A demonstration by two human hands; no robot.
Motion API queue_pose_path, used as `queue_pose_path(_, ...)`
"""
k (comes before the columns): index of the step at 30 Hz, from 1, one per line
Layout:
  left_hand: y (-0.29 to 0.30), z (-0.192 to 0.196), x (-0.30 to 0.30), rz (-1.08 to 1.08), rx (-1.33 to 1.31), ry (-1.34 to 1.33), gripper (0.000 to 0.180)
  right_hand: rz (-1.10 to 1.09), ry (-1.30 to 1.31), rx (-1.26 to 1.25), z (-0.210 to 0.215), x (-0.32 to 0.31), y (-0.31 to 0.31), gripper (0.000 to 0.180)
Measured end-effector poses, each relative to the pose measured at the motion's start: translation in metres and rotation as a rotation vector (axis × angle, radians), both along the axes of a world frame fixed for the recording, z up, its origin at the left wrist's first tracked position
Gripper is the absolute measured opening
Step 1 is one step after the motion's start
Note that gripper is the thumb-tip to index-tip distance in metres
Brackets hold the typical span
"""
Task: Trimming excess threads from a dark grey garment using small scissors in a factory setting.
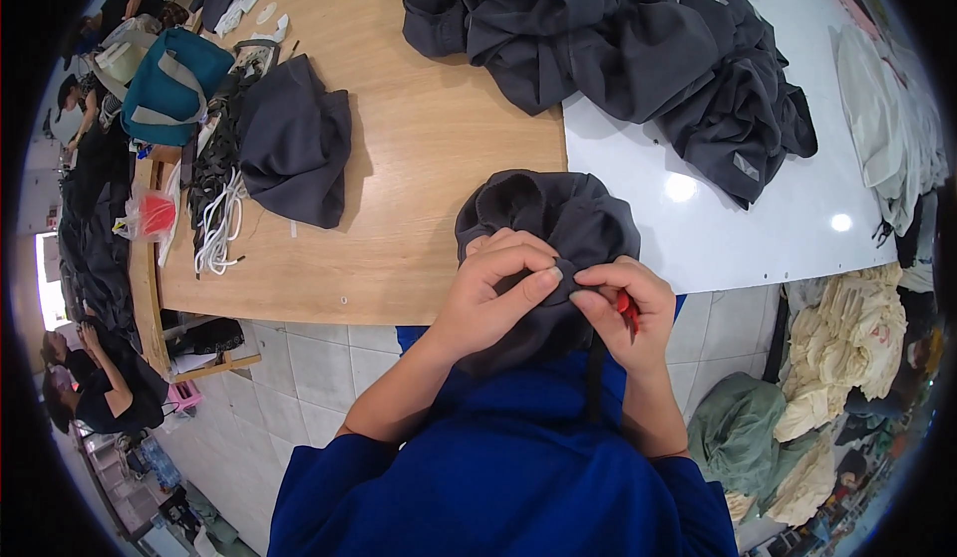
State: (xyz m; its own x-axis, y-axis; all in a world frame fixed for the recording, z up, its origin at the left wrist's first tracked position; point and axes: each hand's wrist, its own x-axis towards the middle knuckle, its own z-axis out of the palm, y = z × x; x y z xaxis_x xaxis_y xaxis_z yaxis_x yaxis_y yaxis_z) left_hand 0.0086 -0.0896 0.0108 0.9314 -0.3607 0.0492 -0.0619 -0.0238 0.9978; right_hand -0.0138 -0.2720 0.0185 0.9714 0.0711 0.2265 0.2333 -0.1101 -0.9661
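Observation:
A bunched dark grey garment (548, 223) lies at the near edge of the wooden table (429, 148), hanging toward my blue-clad lap. My left hand (493, 293) pinches a fold of its fabric between thumb and fingers. My right hand (623, 313) grips the same fold from the right, thumb touching the left thumb, and also holds a small red tool (628, 310) against the palm. A dark strap (595, 378) hangs down below my right hand.
A folded dark grey piece (294, 139) and white cords (221, 220) lie at the table's left, beside a teal bag (171, 84). A heap of dark garments (638, 44) covers the far side and the white tabletop (758, 228). Cream cloth piles (847, 348) are right; people sit at left.

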Motion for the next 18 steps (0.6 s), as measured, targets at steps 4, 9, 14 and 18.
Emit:
queue_pose_path(4,-0.001,0.002,-0.003,0.017,0.131,-0.089,0.008,-0.030,-0.131,-0.059,-0.003,-0.003,0.006,0.013)
queue_pose_path(9,0.002,0.005,0.000,-0.110,0.112,-0.065,0.017,-0.107,0.128,0.187,-0.002,-0.006,0.004,0.005)
queue_pose_path(14,0.002,0.007,-0.002,-0.149,0.204,-0.112,0.025,-0.181,0.233,0.416,-0.002,-0.005,-0.003,0.008)
queue_pose_path(18,-0.001,0.003,-0.005,-0.026,0.162,-0.025,0.022,-0.114,0.216,0.522,-0.007,-0.012,-0.010,0.022)
